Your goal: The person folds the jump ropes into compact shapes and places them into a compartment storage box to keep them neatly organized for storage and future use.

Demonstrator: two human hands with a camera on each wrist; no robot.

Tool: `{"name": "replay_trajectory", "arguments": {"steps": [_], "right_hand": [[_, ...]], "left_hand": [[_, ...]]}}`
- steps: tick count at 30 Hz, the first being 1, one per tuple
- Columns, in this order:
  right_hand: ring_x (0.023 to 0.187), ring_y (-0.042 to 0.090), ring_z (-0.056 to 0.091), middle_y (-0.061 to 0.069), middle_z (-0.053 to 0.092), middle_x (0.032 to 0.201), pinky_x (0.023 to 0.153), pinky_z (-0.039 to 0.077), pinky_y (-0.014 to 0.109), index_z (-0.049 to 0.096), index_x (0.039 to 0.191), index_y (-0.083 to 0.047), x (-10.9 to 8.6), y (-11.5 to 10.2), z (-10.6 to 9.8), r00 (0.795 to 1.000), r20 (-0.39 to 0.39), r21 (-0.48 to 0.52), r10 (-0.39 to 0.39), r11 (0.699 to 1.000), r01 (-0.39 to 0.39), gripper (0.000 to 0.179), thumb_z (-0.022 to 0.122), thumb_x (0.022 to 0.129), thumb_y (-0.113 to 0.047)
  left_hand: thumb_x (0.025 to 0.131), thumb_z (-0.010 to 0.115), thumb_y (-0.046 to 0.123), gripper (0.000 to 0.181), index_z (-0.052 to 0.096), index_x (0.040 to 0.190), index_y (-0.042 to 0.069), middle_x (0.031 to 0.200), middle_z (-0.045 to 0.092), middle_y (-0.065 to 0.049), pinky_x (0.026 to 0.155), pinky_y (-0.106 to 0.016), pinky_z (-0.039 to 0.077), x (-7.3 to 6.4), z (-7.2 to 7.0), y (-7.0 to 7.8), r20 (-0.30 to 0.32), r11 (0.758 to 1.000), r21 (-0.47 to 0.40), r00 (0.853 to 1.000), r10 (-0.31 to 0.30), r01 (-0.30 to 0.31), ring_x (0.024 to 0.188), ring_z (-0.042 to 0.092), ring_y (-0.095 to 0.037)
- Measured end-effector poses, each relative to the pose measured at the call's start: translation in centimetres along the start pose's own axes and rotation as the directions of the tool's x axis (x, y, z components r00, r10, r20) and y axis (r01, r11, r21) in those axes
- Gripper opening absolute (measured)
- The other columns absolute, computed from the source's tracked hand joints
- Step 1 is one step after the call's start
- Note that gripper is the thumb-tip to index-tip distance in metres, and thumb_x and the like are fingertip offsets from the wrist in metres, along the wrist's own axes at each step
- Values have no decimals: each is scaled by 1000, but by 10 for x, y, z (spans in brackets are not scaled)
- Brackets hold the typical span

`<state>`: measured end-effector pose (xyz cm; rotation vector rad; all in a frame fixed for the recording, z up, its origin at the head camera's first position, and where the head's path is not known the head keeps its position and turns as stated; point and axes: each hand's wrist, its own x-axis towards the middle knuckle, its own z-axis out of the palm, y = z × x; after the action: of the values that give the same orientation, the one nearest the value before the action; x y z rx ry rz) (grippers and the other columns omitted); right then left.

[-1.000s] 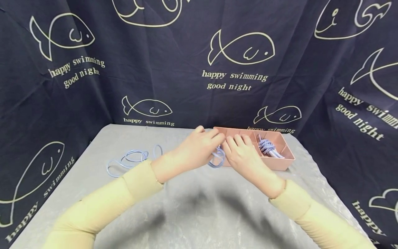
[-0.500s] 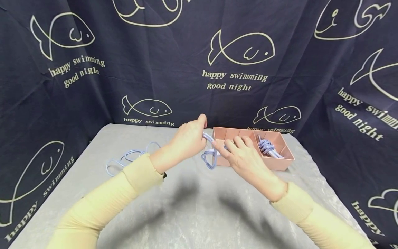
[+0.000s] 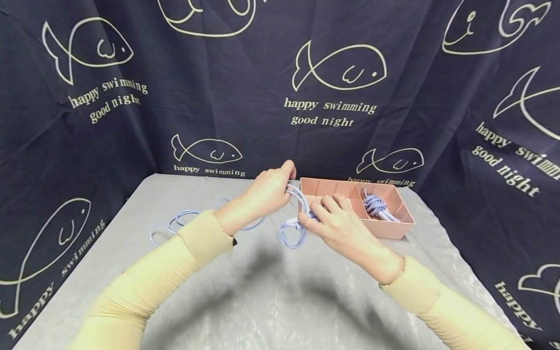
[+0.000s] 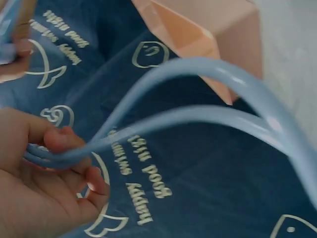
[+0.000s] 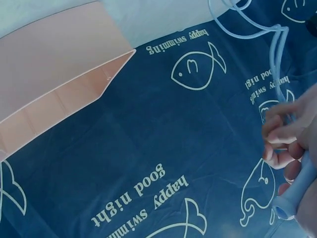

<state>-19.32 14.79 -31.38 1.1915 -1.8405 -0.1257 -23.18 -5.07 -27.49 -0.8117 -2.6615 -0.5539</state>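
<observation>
A light blue jump rope (image 3: 299,195) stretches between my two hands above the table, bent into an arc. My left hand (image 3: 270,192) pinches its doubled cord; in the left wrist view the thumb and fingers (image 4: 62,141) close round the strands. My right hand (image 3: 339,226) grips the folded bundle near the pink box's front left. The right wrist view shows a thick tubular handle (image 5: 293,197) in that hand. Small loops (image 3: 292,236) hang below the right fingers. More loose cord (image 3: 179,221) lies on the table, partly behind the left forearm.
The pink divided box (image 3: 391,230) stands at the back right of the table. In its right compartment lies a wound light blue jump rope (image 3: 376,206). A dark fish-print curtain (image 3: 262,97) surrounds the grey tabletop (image 3: 280,301).
My hands have separated: the left drew back and up with the cord, opening an arc between them. The right shifted slightly, and the small loops dropped lower.
</observation>
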Motion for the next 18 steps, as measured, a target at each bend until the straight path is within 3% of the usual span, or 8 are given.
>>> {"name": "replay_trajectory", "arguments": {"steps": [5, 9, 14, 18], "right_hand": [[74, 31, 46, 11, 51, 89, 75, 40, 45, 53, 112, -9, -4, 4, -4, 999, 36, -3, 32, 999, -32, 23, 46, 90, -15], [72, 30, 44, 10, 49, 84, 74, 38, 44, 52, 108, -8, -4, 7, -4, 998, -6, 7, 70, 998, -70, 20, 43, 91, -10], [71, 32, 45, 11, 48, 80, 70, 37, 44, 47, 94, -4, 2, 12, -3, 985, -80, -28, 151, 988, -153, 13, 35, 98, -8], [73, 33, 47, 13, 48, 80, 70, 37, 44, 46, 96, -1, 4, 19, -4, 975, -108, -45, 194, 979, -199, 13, 34, 98, -4]], "left_hand": [[77, 59, -3, 27, 51, 100, 9, 78, 64, -2, 66, -36, 47, -4, 14, -12, -53, 996, 56, 996, 75, -72, 68, 60, -21], [79, 63, 1, 23, 52, 97, 10, 80, 68, -1, 66, -38, 46, -11, 33, -21, -65, 983, 146, 991, 119, -109, 74, 64, -18], [82, 63, 9, 16, 53, 93, 11, 80, 68, 0, 61, -35, 42, -26, 56, -21, -35, 963, 232, 989, 147, -135, 75, 66, -17], [84, 60, 11, 12, 55, 94, 11, 79, 67, 0, 59, -33, 37, -42, 67, -14, 35, 943, 292, 987, 157, -160, 71, 65, -18]]}}
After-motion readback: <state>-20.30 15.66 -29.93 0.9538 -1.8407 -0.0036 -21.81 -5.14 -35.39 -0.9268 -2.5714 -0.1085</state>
